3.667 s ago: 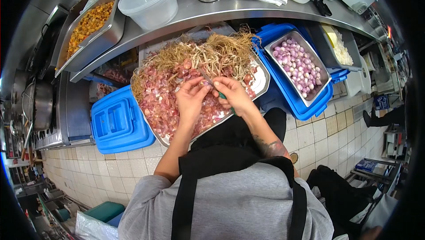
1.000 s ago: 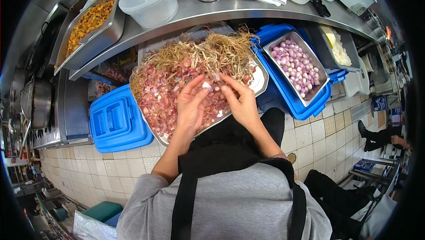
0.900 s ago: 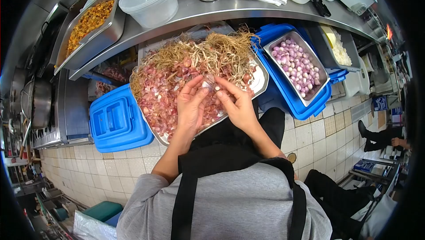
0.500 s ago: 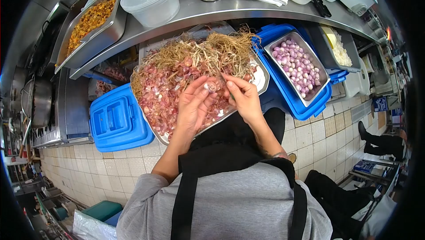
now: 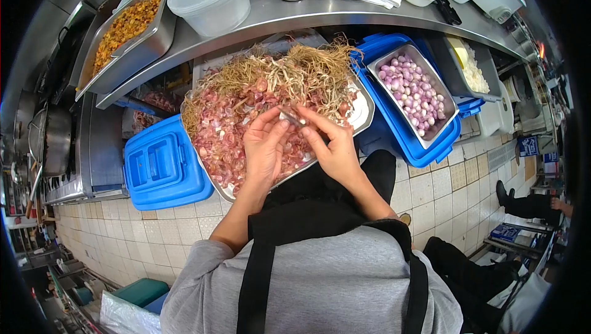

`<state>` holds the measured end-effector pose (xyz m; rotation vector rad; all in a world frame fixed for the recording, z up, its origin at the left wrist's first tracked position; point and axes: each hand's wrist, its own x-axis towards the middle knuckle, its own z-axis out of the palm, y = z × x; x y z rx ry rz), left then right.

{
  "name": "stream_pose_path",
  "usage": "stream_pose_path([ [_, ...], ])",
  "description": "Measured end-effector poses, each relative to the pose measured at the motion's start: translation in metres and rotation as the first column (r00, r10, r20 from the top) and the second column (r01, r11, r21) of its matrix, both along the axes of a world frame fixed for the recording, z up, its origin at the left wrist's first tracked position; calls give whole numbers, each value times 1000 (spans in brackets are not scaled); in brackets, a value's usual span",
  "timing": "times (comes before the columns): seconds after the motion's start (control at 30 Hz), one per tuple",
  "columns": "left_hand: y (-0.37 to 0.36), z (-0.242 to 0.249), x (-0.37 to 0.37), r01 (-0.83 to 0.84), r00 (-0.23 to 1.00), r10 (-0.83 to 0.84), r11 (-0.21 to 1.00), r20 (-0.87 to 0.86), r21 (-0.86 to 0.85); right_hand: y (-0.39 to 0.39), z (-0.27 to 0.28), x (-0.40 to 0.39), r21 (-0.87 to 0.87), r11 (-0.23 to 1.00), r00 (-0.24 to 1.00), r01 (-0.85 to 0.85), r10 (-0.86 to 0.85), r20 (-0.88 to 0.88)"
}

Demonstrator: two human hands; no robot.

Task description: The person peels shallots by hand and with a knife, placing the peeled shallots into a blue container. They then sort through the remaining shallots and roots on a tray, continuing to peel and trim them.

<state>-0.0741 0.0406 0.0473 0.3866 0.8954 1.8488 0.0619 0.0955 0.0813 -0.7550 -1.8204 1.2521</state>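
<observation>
Over a large metal tray (image 5: 226,193) heaped with shallot skins (image 5: 225,149) and dry roots (image 5: 320,66), both hands meet. My left hand (image 5: 265,146) pinches a small pale shallot (image 5: 284,116), mostly covered by the fingers. My right hand (image 5: 332,146) is closed on a small knife (image 5: 294,121), its blade lying against the shallot. To the right, a steel pan (image 5: 452,114) holds many peeled purple shallots (image 5: 412,91).
A blue lid (image 5: 166,164) lies left of the tray, and a blue container (image 5: 425,156) supports the pan. A steel shelf (image 5: 265,17) crosses ahead with a plastic tub (image 5: 212,4). At far right are other people's dark-clothed legs (image 5: 529,206).
My right hand has turned and moved slightly left, bringing the knife across the shallot. My left hand has shifted a little. At far right, a person's legs and hand have moved.
</observation>
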Motion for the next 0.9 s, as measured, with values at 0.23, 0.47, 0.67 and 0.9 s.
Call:
stream_pose_path([
  [0.23, 1, 4, 2, -38, 999, 38, 999, 6, 6, 0, -5, -1, 55, 998, 1000, -10, 10, 5],
  [0.47, -1, 7, 4, -36, 999, 37, 999, 27, -33, 0, -14, -4, -76, 997, 995, -4, -3, -100],
  [0.67, -4, 9, 2, 81, 993, -81, 997, -82, -1, 13, -21, 3, -590, 775, 931, -227, -4, -364],
  [0.9, -3, 10, 0, 161, 987, -160, 987, -10, 24, 17, -27, 2, -353, 934, 976, 51, -122, -181],
])
